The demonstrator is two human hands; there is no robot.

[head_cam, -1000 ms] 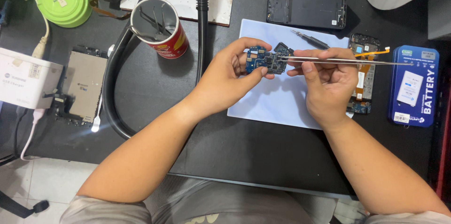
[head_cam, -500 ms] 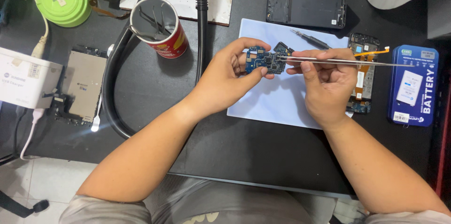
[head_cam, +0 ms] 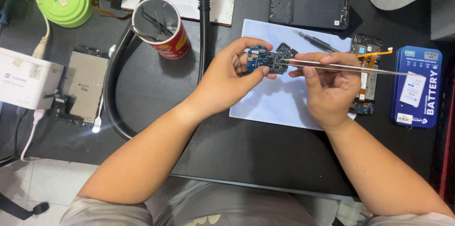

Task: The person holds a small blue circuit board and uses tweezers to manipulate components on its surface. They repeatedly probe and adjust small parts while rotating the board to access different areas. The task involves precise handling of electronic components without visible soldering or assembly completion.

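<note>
My left hand (head_cam: 231, 76) grips a small blue phone circuit board (head_cam: 265, 58) and holds it a little above a pale blue work mat (head_cam: 279, 100). My right hand (head_cam: 329, 86) pinches a pair of long metal tweezers (head_cam: 348, 67), whose tips touch the right side of the board. The tweezers' back end points right, toward the blue battery box.
A black phone back shell (head_cam: 308, 8) lies behind the mat, a screwdriver (head_cam: 315, 41) on the mat's far edge. At right lie a phone frame with an orange flex cable (head_cam: 367, 55) and a blue battery box (head_cam: 417, 86). At left stand a red tool cup (head_cam: 161, 29), a black hose (head_cam: 113, 79), a stripped phone (head_cam: 83, 86), a white box (head_cam: 26, 84) and a green round container (head_cam: 66, 1).
</note>
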